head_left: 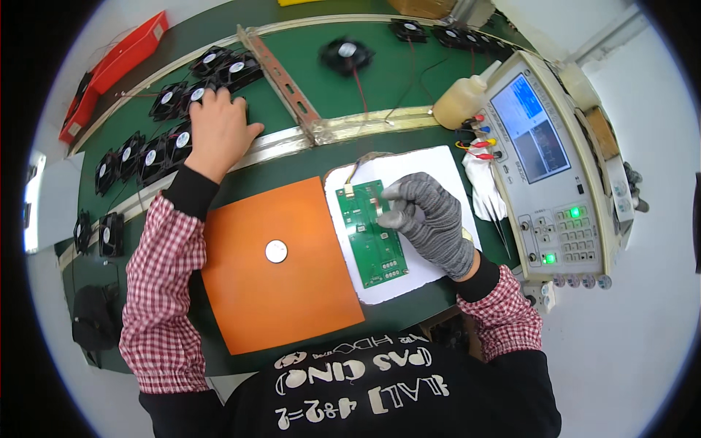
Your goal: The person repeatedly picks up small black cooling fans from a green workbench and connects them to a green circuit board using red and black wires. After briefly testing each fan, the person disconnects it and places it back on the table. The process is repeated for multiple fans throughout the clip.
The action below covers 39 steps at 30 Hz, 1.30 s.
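Note:
My left hand (220,133), bare, reaches over a group of black cooling fans (155,159) at the upper left. Its fingers curl over one cooling fan (196,96), with the thumb out to the right. My right hand (431,223), in a grey knitted glove, is over the right edge of a green circuit board (372,244). Thumb and forefinger come together there; what is between them, if anything, is too small to make out. The board lies on a white pad (431,164), and wires run from a white connector (348,190) at its top.
An orange mat (285,314) with a round white disc (276,251) lies left of the board. On the right stand a test instrument (544,160), tweezers (500,226) and a bottle (460,102). A metal rail (281,84) crosses the table. Another fan (347,55) lies beyond; red bins (120,66) stand far left.

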### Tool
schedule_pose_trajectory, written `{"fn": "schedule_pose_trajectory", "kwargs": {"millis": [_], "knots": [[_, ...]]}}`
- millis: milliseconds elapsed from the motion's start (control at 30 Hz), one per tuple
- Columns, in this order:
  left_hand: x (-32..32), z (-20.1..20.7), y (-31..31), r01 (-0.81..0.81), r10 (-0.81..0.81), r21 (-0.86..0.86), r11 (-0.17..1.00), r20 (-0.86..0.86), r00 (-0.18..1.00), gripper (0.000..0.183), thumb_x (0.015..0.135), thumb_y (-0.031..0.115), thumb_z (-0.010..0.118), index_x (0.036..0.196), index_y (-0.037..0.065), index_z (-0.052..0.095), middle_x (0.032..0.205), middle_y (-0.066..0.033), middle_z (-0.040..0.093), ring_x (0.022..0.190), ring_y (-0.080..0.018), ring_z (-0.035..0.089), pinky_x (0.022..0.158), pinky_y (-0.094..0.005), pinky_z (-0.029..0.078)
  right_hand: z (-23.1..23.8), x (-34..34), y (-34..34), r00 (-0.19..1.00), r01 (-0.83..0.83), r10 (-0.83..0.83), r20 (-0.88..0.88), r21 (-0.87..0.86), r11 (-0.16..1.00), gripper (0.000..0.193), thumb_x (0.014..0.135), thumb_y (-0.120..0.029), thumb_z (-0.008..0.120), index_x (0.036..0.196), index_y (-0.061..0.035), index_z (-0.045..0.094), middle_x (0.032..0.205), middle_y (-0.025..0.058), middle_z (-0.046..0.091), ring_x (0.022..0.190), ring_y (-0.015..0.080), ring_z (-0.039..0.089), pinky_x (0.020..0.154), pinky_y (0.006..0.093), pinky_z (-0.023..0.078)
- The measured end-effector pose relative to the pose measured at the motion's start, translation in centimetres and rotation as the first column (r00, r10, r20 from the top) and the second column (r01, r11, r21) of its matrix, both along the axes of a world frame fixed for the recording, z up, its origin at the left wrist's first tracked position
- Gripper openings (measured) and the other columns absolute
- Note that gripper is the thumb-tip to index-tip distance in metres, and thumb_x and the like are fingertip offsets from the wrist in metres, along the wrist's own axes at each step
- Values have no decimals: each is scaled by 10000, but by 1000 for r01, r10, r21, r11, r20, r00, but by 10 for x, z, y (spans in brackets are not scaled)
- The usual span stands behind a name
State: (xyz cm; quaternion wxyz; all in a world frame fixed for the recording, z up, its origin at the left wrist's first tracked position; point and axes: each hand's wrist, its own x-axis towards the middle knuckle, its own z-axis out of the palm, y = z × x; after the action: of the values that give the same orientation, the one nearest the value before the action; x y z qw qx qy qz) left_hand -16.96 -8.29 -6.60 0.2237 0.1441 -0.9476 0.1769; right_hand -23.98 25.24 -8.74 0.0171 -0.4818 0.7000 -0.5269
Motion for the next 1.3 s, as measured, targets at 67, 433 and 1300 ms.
{"fn": "schedule_pose_trajectory", "kwargs": {"millis": [67,433,1300], "knots": [[0,0,-4,112,-116,114,987,31,993,235,742,218,757,781,31,618,903,-115,568,915,-304,538,723,-422,422,3,2,4,1000,24,-24,18,-32,999,235,790,-125,785,989,-75,670,921,65,645,805,247,653,687,322,527],[141,32,91,912,-882,63,405,289,371,129,700,184,611,808,114,602,748,-45,529,705,-272,572,706,-370,450,27,21,7,830,-172,238,-505,175,970,465,762,-67,655,1226,-60,621,938,74,572,844,262,595,731,389,515],[128,10,119,360,-458,637,681,-11,889,958,581,348,881,1366,5,453,1203,-164,519,1116,-356,481,962,-466,357,1,-6,-2,951,-152,205,-230,228,962,225,761,4,686,964,-93,693,856,76,648,845,273,632,784,373,522]]}}
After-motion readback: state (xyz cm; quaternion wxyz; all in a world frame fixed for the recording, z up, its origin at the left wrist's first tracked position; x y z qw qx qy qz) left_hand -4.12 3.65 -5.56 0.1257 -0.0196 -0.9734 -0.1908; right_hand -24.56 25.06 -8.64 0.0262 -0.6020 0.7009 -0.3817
